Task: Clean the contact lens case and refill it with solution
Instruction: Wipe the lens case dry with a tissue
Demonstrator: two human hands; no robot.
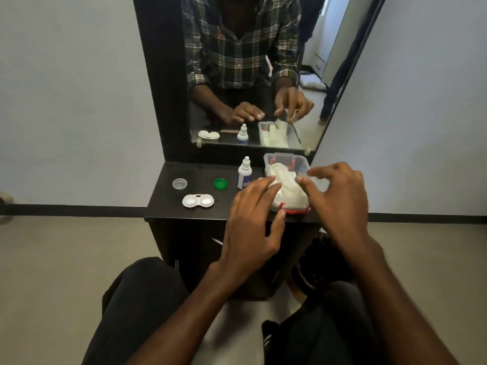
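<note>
Your knees in dark trousers (137,306) sit closest to the lens, w/ both bare forearms reaching fwd over them to the black dresser shelf (168,206). Your left hand (250,222) lies flat, fingers straight, tips resting on the white tissue (287,185) that fills the clear plastic box (300,160); thumb touches the box's red clip (293,210) at the near edge. It grips nothing. Your right hand (340,196) hovers at the box's right side, fingers spread and loosely bent, holding nothing; it's a bit blurred.

Contact lens case (198,201) sits open on the shelf, well left of the box, both wells facing up, caps off. Clear cap (180,183) lies behind-left of it, green cap (220,184) behind-right. Solution bottle (245,173) stands upright btwn the green cap and the box, just beside your left fingertips.

Mirror (253,75) behind the shelf reflects your plaid shirt, hands and the items.
</note>
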